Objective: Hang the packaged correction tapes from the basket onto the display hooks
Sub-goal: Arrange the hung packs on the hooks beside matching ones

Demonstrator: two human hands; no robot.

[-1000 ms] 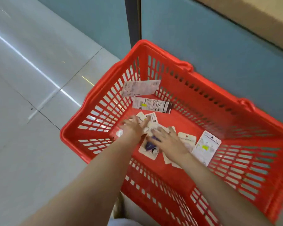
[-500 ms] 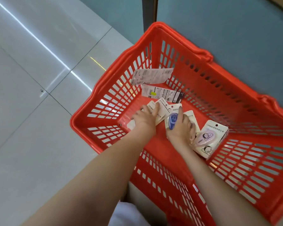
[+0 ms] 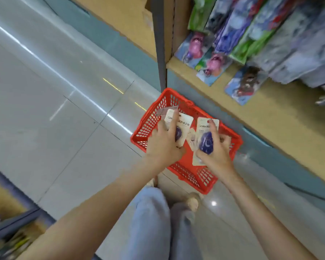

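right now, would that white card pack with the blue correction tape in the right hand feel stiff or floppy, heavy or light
Probably stiff: the white card pack with the blue correction tape stands flat and unbent in the right hand. Likely light, as curled fingers alone carry it. Its bulging blue dispenser may make it bottom-heavy.

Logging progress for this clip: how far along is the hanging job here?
Done: nothing hung that I can see; the display shows only blurred toy packs. In hand: the left hand grips tape packs, the right hand a single pack, above the red basket. Left: hanging these, plus a leftover pack in the basket.
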